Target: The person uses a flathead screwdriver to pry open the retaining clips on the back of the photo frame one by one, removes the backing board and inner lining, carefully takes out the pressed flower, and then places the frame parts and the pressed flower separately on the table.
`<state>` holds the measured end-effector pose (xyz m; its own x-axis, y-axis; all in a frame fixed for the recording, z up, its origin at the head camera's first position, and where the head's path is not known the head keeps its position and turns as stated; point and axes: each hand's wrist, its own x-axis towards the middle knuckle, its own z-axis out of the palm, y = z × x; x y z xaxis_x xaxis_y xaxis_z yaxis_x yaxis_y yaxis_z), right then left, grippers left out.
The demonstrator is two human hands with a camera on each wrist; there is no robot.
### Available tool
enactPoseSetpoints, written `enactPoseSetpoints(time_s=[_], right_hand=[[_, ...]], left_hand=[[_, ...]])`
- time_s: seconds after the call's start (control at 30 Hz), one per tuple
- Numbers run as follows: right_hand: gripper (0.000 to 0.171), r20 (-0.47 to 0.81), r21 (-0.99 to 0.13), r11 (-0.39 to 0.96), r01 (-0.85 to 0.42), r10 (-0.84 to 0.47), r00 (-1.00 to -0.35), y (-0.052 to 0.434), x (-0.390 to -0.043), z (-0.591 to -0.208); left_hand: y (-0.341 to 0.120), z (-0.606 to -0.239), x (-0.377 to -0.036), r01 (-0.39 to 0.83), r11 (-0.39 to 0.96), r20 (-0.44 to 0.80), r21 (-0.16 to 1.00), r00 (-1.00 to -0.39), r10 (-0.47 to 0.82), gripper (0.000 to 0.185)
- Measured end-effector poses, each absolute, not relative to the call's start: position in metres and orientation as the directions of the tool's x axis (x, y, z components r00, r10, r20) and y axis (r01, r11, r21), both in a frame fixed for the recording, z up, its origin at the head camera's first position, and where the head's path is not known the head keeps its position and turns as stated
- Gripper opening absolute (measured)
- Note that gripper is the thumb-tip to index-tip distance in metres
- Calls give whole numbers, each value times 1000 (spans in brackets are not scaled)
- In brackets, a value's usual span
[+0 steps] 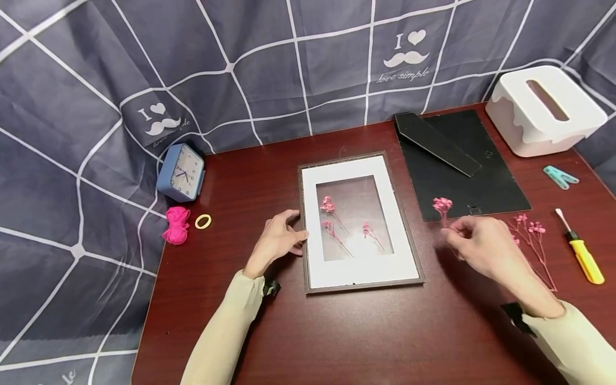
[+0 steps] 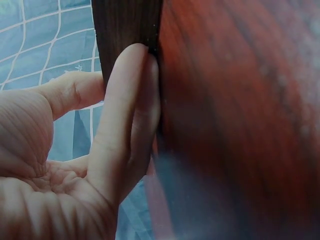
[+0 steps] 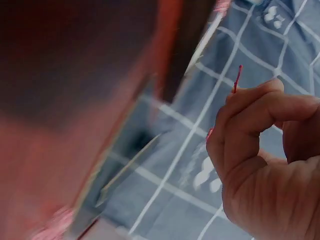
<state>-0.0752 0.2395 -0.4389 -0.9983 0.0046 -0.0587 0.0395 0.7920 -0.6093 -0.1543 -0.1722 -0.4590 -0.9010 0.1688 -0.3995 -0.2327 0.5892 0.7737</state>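
Head view: I see the left hand (image 1: 278,239) touching the picture frame (image 1: 358,222) at its left edge. Right of the frame, the right hand (image 1: 481,247) pinches a pink flower sprig (image 1: 442,207), upright, bloom topmost.
Left wrist view: straight fingers (image 2: 131,115) press the frame's edge.
Right wrist view: thumb and forefinger pinch the stem.

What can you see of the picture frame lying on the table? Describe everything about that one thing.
The picture frame lies flat on the dark red table, long side running away from the viewer. It has a thin dark brown rim and a wide white mat around a rectangular window. Three small pink dried flower sprigs lie in the window. The left hand touches its left edge with its fingertips. Its black backing board lies apart, to the right.
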Motion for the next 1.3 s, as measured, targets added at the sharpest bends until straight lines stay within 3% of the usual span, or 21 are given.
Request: enactPoseSetpoints(time_s=[0.43,1.3], right_hand=[[26,-261,-505,845,176,45,-964,310,-60,-465],[26,-313,-461,871,167,16,-950,319,-63,-469]], left_hand=[[-174,-458,-153,-240,582,-400,777,-902,161,70],[-170,-457,-152,-227,597,-393,770,-905,162,69]])
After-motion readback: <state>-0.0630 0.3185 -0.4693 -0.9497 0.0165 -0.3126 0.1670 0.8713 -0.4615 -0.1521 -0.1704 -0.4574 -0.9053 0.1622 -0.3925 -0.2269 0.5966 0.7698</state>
